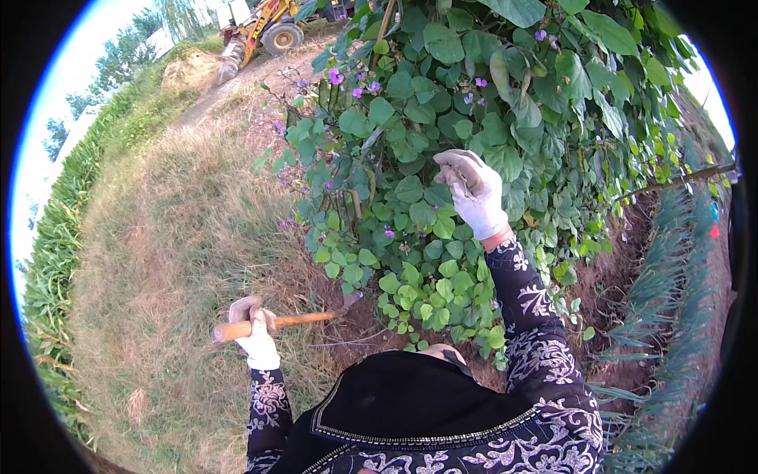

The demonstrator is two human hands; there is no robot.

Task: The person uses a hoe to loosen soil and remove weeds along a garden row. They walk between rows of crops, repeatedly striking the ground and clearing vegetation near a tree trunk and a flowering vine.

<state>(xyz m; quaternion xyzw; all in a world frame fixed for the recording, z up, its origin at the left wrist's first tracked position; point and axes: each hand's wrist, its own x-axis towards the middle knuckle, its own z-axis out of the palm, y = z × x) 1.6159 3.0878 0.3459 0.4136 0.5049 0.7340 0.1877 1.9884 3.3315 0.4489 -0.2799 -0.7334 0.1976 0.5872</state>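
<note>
My left hand (259, 339), in a whitish glove with soiled fingers, grips the wooden handle of a short hand tool (305, 320). The tool's small metal blade (351, 301) points right, low beside the foot of the vines; its exact shape is partly unclear. My right hand (477, 191), gloved the same way, is raised in front of a dense hyacinth bean vine (408, 151). Its fingers curl towards the thumb, and whether something small is between them cannot be made out. Flat green bean pods (501, 77) and purple flowers (336, 76) show among the leaves.
Dry grass (172, 249) covers the ground at left, bordered by tall green crop plants (65, 219). A yellow wheel loader (263, 29) stands far off at top left. Rows of green onion-like plants (657, 278) run along the right, below a slanting wooden pole (681, 179).
</note>
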